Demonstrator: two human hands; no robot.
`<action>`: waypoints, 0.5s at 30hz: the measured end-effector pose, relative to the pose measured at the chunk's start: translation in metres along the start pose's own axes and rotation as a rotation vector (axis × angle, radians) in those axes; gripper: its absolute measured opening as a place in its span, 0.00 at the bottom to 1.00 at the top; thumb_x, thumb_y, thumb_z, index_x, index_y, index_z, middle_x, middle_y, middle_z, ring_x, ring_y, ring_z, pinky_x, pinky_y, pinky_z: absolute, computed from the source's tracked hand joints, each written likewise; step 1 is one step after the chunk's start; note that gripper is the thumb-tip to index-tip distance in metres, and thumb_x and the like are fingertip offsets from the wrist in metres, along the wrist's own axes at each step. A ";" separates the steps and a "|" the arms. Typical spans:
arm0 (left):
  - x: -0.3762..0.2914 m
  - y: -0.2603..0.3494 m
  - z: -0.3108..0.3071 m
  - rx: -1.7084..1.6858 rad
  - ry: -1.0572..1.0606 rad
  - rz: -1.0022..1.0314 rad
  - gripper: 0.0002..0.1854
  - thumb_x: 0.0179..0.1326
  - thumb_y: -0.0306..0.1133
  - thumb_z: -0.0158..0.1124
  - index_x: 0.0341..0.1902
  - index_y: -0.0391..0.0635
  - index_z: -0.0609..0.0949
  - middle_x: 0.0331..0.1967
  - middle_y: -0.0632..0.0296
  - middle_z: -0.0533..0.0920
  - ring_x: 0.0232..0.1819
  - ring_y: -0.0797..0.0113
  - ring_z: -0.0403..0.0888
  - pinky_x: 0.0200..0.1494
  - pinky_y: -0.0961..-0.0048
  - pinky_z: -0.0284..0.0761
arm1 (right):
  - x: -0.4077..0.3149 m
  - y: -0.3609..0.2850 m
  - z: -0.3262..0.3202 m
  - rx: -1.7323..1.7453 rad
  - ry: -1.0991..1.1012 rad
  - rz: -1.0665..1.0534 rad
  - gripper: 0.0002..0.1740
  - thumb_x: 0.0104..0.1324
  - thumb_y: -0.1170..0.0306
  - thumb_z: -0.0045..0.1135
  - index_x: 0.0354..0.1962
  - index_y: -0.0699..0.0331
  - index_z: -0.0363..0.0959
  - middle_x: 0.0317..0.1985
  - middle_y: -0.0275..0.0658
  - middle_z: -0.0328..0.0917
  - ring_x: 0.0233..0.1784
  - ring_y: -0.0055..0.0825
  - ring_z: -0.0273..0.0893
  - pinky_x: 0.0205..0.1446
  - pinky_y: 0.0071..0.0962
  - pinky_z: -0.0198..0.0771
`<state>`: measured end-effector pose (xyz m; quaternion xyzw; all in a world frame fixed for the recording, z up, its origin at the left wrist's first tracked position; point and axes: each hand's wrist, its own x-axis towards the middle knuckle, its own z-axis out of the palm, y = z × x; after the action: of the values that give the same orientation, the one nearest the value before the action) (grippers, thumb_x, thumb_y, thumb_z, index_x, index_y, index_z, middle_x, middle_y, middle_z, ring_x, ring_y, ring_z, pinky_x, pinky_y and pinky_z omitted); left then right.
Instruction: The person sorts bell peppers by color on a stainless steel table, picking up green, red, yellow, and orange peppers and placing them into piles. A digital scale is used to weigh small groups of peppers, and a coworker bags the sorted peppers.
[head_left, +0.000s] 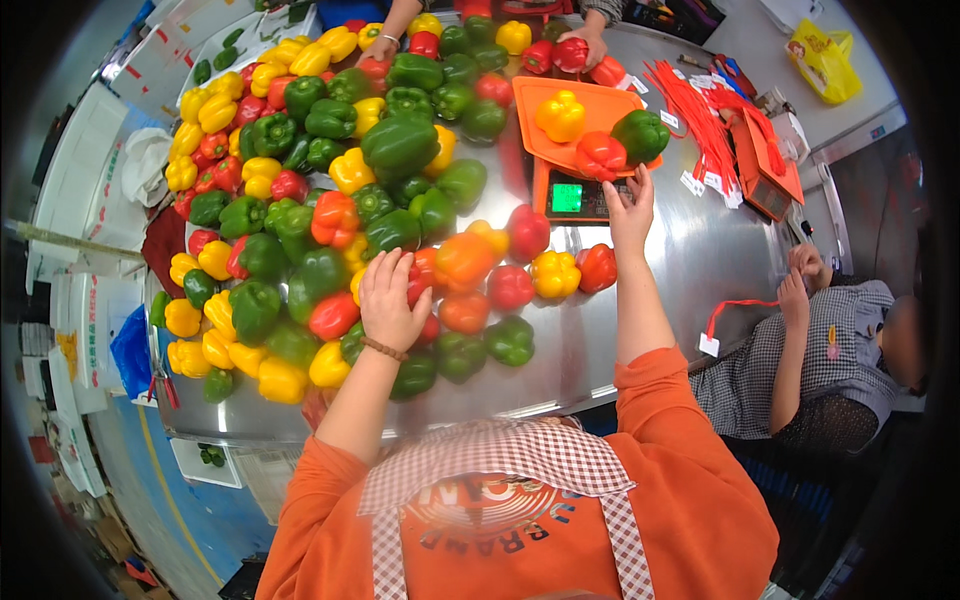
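My left hand (394, 304) lies palm down over the pepper pile, beside a red bell pepper (417, 283) that shows between thumb and fingers. What is under the palm is hidden. At the front edge of the orange scale pan (531, 112), my right hand (630, 206) has its fingers apart, close to a red bell pepper (600, 154); contact is unclear. A yellow bell pepper (560, 116) and a green one (640, 136) share the pan. Below it, the scale's display (566, 198) glows green.
Loose peppers (259, 309) cover the steel table's (675, 300) left and middle. Another person's hands (592, 46) are among peppers at the far side. Red tagged ties (705, 127) lie right, near another orange scale (765, 169). A person at right (825, 360) holds a tagged tie.
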<state>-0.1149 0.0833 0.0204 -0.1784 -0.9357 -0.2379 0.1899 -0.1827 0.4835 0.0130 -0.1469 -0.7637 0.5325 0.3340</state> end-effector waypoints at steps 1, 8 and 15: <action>0.000 0.002 0.000 0.004 0.005 -0.002 0.32 0.51 0.36 0.73 0.62 0.45 0.77 0.64 0.54 0.75 0.68 0.48 0.68 0.70 0.52 0.63 | 0.002 0.000 -0.001 0.008 -0.003 -0.030 0.42 0.64 0.67 0.70 0.70 0.69 0.58 0.67 0.51 0.65 0.68 0.40 0.69 0.64 0.35 0.74; 0.001 0.004 0.000 0.013 0.024 -0.004 0.31 0.51 0.35 0.73 0.61 0.45 0.78 0.63 0.53 0.76 0.68 0.47 0.69 0.70 0.52 0.64 | -0.014 -0.010 -0.013 -0.137 -0.047 -0.080 0.34 0.62 0.67 0.71 0.63 0.67 0.67 0.59 0.45 0.74 0.58 0.32 0.75 0.54 0.29 0.75; 0.000 0.003 0.001 0.015 0.030 -0.004 0.31 0.51 0.35 0.73 0.61 0.45 0.79 0.63 0.53 0.76 0.68 0.47 0.68 0.70 0.52 0.64 | -0.006 -0.024 -0.001 -0.349 -0.030 -0.322 0.37 0.56 0.65 0.75 0.61 0.63 0.69 0.60 0.45 0.72 0.63 0.42 0.71 0.62 0.37 0.70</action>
<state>-0.1140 0.0863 0.0208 -0.1714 -0.9349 -0.2338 0.2050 -0.1742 0.4719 0.0328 -0.0708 -0.8625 0.3345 0.3730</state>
